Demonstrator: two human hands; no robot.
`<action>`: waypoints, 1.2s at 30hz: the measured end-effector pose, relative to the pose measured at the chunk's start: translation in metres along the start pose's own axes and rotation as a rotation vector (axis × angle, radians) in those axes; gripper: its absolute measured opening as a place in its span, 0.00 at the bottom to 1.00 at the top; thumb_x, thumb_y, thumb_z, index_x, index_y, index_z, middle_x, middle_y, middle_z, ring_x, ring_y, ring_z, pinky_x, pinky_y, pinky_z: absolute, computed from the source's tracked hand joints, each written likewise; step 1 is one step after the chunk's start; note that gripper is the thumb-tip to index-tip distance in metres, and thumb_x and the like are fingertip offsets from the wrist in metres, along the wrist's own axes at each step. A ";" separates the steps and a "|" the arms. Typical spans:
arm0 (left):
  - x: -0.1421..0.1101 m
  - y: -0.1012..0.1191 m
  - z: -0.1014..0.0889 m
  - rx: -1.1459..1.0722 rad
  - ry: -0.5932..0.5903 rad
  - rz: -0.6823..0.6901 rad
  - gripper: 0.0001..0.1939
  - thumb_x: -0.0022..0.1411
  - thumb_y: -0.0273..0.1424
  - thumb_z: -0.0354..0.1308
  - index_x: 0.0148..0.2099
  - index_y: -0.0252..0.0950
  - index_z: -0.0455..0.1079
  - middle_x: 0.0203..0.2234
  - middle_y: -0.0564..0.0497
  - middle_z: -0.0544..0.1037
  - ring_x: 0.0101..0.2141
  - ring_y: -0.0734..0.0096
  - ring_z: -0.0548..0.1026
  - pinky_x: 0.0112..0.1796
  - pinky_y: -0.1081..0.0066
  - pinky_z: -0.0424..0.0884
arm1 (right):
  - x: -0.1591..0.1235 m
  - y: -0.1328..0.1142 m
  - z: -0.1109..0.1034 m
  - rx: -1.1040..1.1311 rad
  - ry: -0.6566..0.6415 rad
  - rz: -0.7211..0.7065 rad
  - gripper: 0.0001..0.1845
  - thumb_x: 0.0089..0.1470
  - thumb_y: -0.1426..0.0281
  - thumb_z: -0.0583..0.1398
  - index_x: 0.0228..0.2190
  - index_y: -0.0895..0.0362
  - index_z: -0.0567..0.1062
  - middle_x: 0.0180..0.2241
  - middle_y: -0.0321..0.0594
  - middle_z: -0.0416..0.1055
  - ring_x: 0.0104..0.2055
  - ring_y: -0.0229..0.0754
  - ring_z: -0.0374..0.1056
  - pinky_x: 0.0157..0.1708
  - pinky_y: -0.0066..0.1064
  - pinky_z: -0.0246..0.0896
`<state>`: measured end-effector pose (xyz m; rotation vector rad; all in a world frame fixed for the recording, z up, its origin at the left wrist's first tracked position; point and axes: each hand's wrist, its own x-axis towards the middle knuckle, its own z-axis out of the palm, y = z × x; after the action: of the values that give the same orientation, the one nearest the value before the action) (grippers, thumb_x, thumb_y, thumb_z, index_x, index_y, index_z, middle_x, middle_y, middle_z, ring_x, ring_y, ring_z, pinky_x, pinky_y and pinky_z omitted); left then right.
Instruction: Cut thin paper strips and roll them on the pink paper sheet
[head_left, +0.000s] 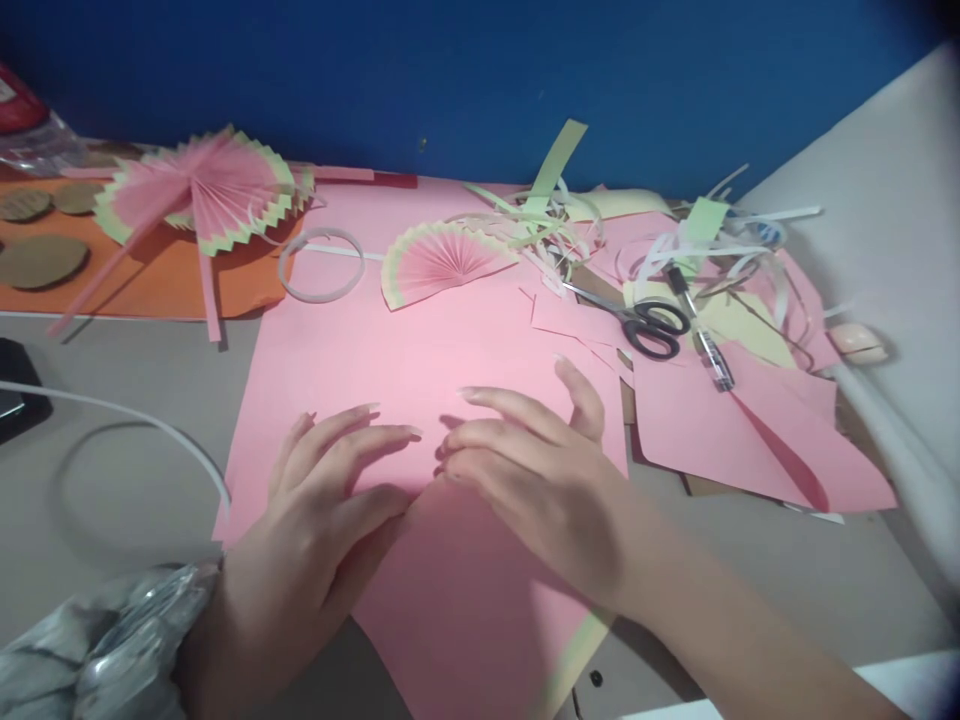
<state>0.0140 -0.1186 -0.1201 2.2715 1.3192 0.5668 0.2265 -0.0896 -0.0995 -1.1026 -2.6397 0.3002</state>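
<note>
A sheet of pink paper (457, 600) with a yellow-green strip along its lower right edge lies between my hands, nearest me. Its far edge reaches my fingertips. My left hand (330, 500) is open, fingers stretched over a larger pink sheet (360, 350), its thumb at the near sheet's edge. On the other side, the thumb and index finger of my right hand (532, 470) come together at that edge, pinching it; the other fingers are stretched out. Beyond them rests a pleated pink paper fan (442, 265) with a yellow-green rim.
Scissors (652, 328), a marker (701, 335) and paper strips (555, 220) lie at the right among pink offcuts (735, 430). Back left, pleated fans with pink sticks (195, 190) rest on orange paper (150, 285). A tape ring (321, 265) and a white cable (135, 408) lie nearby.
</note>
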 end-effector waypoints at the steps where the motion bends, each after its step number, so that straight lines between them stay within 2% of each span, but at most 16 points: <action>1: 0.001 -0.001 -0.001 0.000 -0.007 0.009 0.09 0.63 0.27 0.51 0.36 0.43 0.71 0.52 0.53 0.68 0.57 0.59 0.58 0.58 0.45 0.48 | 0.000 0.004 -0.003 0.008 0.015 0.011 0.13 0.60 0.78 0.51 0.33 0.51 0.72 0.40 0.28 0.75 0.58 0.37 0.56 0.62 0.45 0.16; 10: 0.002 -0.007 -0.002 -0.003 -0.001 0.066 0.08 0.62 0.23 0.50 0.35 0.40 0.67 0.51 0.50 0.67 0.57 0.57 0.58 0.56 0.44 0.52 | -0.004 0.032 -0.019 0.083 0.044 0.163 0.09 0.60 0.73 0.53 0.36 0.50 0.72 0.40 0.29 0.75 0.55 0.42 0.60 0.60 0.46 0.28; 15: 0.003 -0.007 -0.002 -0.015 -0.007 0.077 0.08 0.62 0.23 0.50 0.35 0.41 0.67 0.51 0.50 0.67 0.56 0.57 0.58 0.56 0.45 0.53 | -0.007 0.040 -0.023 0.115 0.243 0.289 0.07 0.59 0.72 0.54 0.38 0.52 0.72 0.41 0.36 0.72 0.48 0.42 0.65 0.58 0.44 0.40; 17: 0.003 -0.006 -0.002 -0.010 -0.012 0.070 0.08 0.62 0.24 0.50 0.36 0.41 0.68 0.51 0.51 0.67 0.56 0.58 0.58 0.56 0.45 0.52 | -0.006 0.035 -0.022 0.216 0.209 0.261 0.10 0.58 0.68 0.57 0.42 0.51 0.71 0.45 0.36 0.71 0.50 0.42 0.63 0.58 0.42 0.43; 19: 0.003 -0.005 -0.002 -0.009 -0.011 0.065 0.09 0.62 0.24 0.49 0.37 0.42 0.68 0.51 0.51 0.67 0.56 0.58 0.58 0.56 0.44 0.52 | -0.003 0.027 -0.020 0.283 0.089 0.212 0.14 0.54 0.65 0.61 0.44 0.49 0.70 0.46 0.33 0.70 0.52 0.42 0.61 0.60 0.42 0.39; 22: 0.003 -0.005 -0.002 -0.010 -0.009 0.066 0.08 0.62 0.24 0.50 0.37 0.42 0.67 0.51 0.51 0.67 0.56 0.58 0.58 0.56 0.44 0.52 | 0.001 0.017 -0.015 0.253 -0.041 0.167 0.05 0.58 0.67 0.58 0.37 0.48 0.73 0.43 0.29 0.72 0.53 0.40 0.60 0.61 0.42 0.32; 23: 0.003 -0.005 -0.002 -0.010 -0.011 0.066 0.08 0.62 0.24 0.50 0.36 0.41 0.67 0.51 0.51 0.67 0.56 0.58 0.58 0.56 0.44 0.51 | 0.002 0.016 -0.014 0.236 -0.056 0.158 0.06 0.59 0.69 0.56 0.35 0.49 0.74 0.42 0.29 0.72 0.53 0.39 0.59 0.61 0.42 0.31; 27: 0.004 -0.007 -0.002 -0.018 -0.013 0.076 0.07 0.62 0.24 0.50 0.34 0.40 0.66 0.50 0.50 0.67 0.56 0.58 0.58 0.55 0.46 0.53 | 0.000 0.027 -0.015 0.186 -0.007 0.172 0.09 0.60 0.72 0.54 0.37 0.50 0.73 0.43 0.31 0.72 0.53 0.40 0.60 0.59 0.41 0.39; 30: 0.004 -0.008 -0.003 -0.028 -0.007 0.068 0.07 0.62 0.23 0.49 0.34 0.39 0.65 0.50 0.50 0.67 0.57 0.59 0.58 0.55 0.50 0.55 | -0.004 0.039 -0.020 0.169 0.116 0.275 0.08 0.60 0.71 0.54 0.37 0.51 0.73 0.42 0.34 0.72 0.50 0.42 0.62 0.56 0.41 0.46; 32: 0.004 -0.008 -0.003 -0.028 -0.010 0.063 0.07 0.62 0.23 0.49 0.34 0.39 0.65 0.50 0.50 0.67 0.56 0.59 0.58 0.55 0.50 0.55 | -0.006 0.043 -0.023 0.235 0.186 0.362 0.09 0.60 0.69 0.54 0.41 0.51 0.72 0.45 0.36 0.71 0.51 0.43 0.63 0.54 0.39 0.50; 34: 0.004 -0.008 -0.003 -0.033 -0.011 0.070 0.07 0.62 0.23 0.50 0.35 0.40 0.65 0.50 0.51 0.66 0.56 0.59 0.58 0.55 0.51 0.55 | -0.007 0.042 -0.025 0.374 0.142 0.418 0.12 0.58 0.65 0.57 0.45 0.49 0.70 0.48 0.35 0.69 0.52 0.42 0.63 0.51 0.35 0.55; 36: 0.004 -0.008 -0.003 -0.039 0.007 0.059 0.07 0.62 0.23 0.50 0.36 0.40 0.66 0.51 0.51 0.66 0.56 0.59 0.58 0.55 0.52 0.55 | -0.007 0.037 -0.025 0.507 0.014 0.445 0.10 0.57 0.64 0.58 0.42 0.48 0.71 0.45 0.32 0.71 0.48 0.40 0.66 0.46 0.31 0.59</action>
<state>0.0085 -0.1113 -0.1216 2.2849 1.2367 0.6161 0.2636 -0.0667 -0.0880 -1.4650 -2.0902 0.9770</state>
